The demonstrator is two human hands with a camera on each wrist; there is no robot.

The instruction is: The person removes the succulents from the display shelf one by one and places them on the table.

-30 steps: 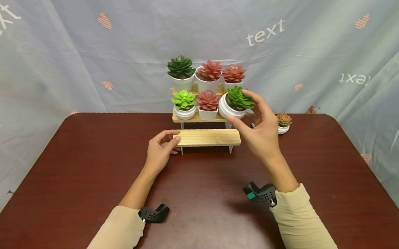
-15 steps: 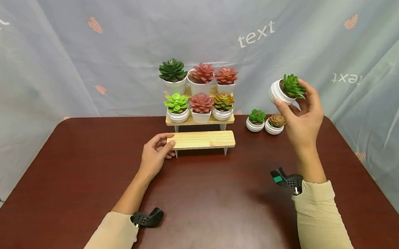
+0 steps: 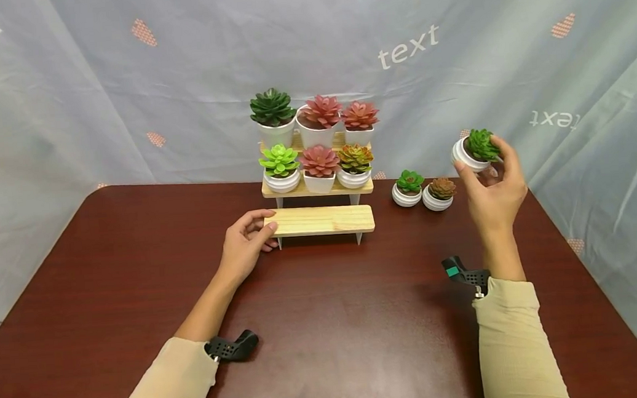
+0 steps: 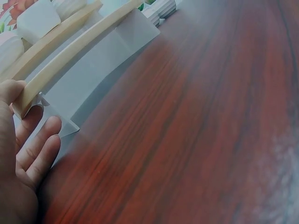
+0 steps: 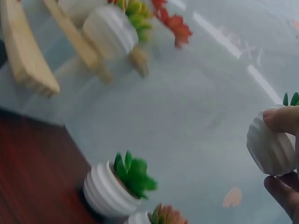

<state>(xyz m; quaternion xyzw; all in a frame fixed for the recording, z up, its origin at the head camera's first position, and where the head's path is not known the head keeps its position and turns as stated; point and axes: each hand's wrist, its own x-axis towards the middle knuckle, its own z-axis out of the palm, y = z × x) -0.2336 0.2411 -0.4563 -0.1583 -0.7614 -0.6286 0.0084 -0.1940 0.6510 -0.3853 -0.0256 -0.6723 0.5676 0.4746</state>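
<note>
My right hand point(image 3: 498, 189) grips a green succulent in a ribbed white pot point(image 3: 469, 154), held up in the air at the right of the table; the right wrist view shows thumb and fingers round the ribbed pot point(image 5: 268, 144). With thumb above and fingers below, my left hand point(image 3: 245, 241) pinches the left end of the bottom wooden step point(image 3: 320, 220) of a tiered plant stand. That step is bare. Potted succulents fill the two upper steps, among them a lime-green one point(image 3: 279, 161), a pink one point(image 3: 318, 162) and an orange-green one point(image 3: 354, 159) on the middle step.
Right of the stand, a small green succulent point(image 3: 408, 188) and a brown succulent point(image 3: 439, 193) stand side by side on the dark red table point(image 3: 327, 322). A pale printed curtain point(image 3: 204, 77) hangs behind the table.
My right hand has carried the green potted succulent from in front of the middle step to the right, uncovering the orange-green plant. The left hand keeps its hold on the bottom step.
</note>
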